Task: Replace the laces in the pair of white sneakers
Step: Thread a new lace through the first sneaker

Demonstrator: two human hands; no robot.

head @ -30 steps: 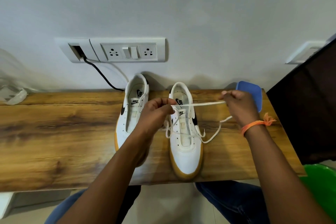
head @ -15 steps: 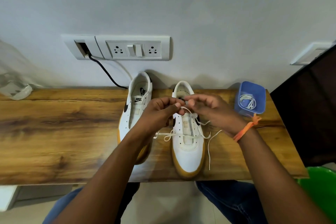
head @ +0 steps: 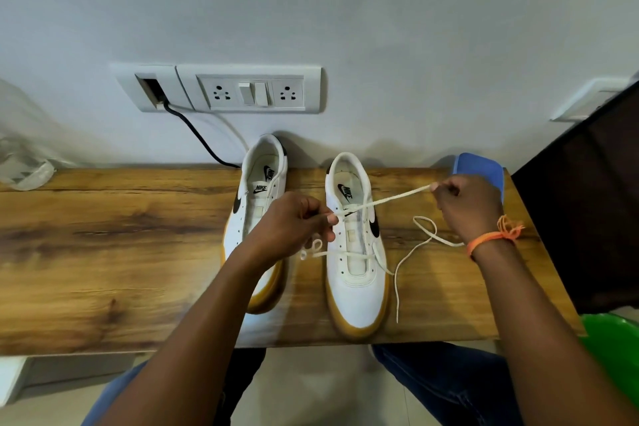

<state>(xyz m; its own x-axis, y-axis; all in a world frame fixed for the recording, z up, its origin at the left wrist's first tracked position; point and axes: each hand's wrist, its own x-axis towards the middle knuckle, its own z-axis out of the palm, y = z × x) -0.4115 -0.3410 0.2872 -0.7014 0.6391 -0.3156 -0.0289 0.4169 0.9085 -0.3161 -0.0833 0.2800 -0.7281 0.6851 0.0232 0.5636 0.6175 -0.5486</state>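
Sneakers point(head: 356, 252) read NIKE on tongues, insoles.

1. two white sneakers point(head: 261, 218) point(head: 356, 252) on the table
2. one cream lace point(head: 387, 199)
3. one blue box point(head: 480, 169)
4. two hands point(head: 287, 228) point(head: 466, 204)
5. two wall sockets point(head: 218, 92) point(head: 287, 93)
6. one black cable point(head: 197, 135)

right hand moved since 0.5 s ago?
Yes. The right hand has swung out to the right, away from the right sneaker toward the blue container, pulling the lace taut.
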